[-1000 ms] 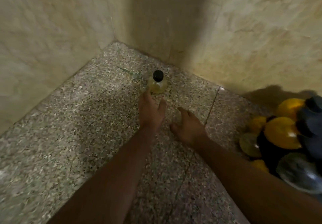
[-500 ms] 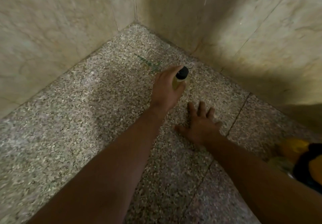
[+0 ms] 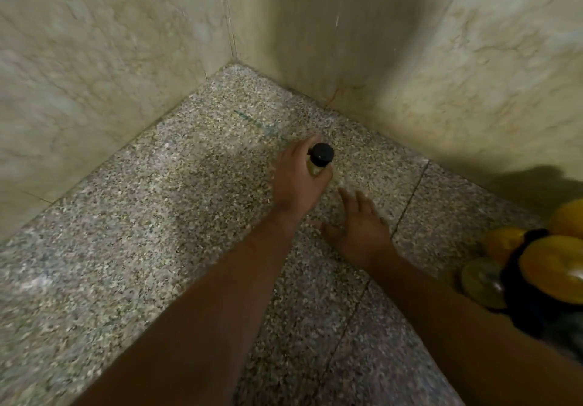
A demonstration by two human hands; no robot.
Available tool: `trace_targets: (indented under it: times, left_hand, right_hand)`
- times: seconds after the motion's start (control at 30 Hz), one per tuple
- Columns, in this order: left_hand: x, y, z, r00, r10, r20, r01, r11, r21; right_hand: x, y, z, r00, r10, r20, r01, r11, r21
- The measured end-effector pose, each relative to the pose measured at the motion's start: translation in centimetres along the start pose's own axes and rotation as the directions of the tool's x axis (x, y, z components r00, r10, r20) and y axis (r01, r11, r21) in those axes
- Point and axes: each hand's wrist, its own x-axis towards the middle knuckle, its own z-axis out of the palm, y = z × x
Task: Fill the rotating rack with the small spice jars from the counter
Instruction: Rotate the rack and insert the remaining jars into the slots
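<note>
A small spice jar (image 3: 318, 163) with a black cap and yellowish contents is near the corner of the speckled granite counter (image 3: 157, 216). My left hand (image 3: 298, 181) is wrapped around the jar's body, the cap sticking out above my fingers. My right hand (image 3: 358, 225) rests flat on the counter just to the right and nearer to me, fingers spread, holding nothing. At the right edge stands the rotating rack (image 3: 536, 282), dark, with several yellow and silvery jar lids showing in it.
Marble-tiled walls (image 3: 94, 58) close the counter on the left and at the back, meeting in a corner beyond the jar. A joint line (image 3: 410, 197) runs across the counter between my hands and the rack.
My left hand reached forward and closed around the jar, which stood free a second ago. My right hand settled flat on the counter. The view shifted, moving the rack toward the right edge.
</note>
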Motion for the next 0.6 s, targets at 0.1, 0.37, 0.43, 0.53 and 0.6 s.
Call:
trace_targets:
  times: [0.1,0.37,0.43,0.53,0.6]
  left_hand:
    - [-1.6,1.5,0.0,1.000,0.006,0.026,-0.007,1.000,0.027]
    - [-7.1,7.6,-0.6,0.991,0.118,0.056,-0.119,0.993,0.012]
    - [-8.4,8.8,-0.4,0.987,0.141,0.076,-0.142,0.990,0.005]
    - [-10.9,10.8,0.2,0.980,0.173,0.103,-0.172,0.985,-0.010]
    - [-12.7,12.1,0.6,0.977,0.182,0.114,-0.180,0.983,-0.030]
  right_hand:
    - [-2.0,0.2,-0.8,0.998,-0.004,-0.064,0.012,0.992,0.128]
    - [-10.0,2.1,-3.9,0.946,0.137,-0.293,-0.001,0.907,0.421]
    - [-11.8,2.9,-4.4,0.921,0.220,-0.321,-0.027,0.859,0.510]
    - [-15.1,4.5,-5.3,0.878,0.339,-0.337,-0.046,0.762,0.646]
    - [-17.4,5.8,-5.6,0.831,0.417,-0.369,-0.049,0.716,0.697]
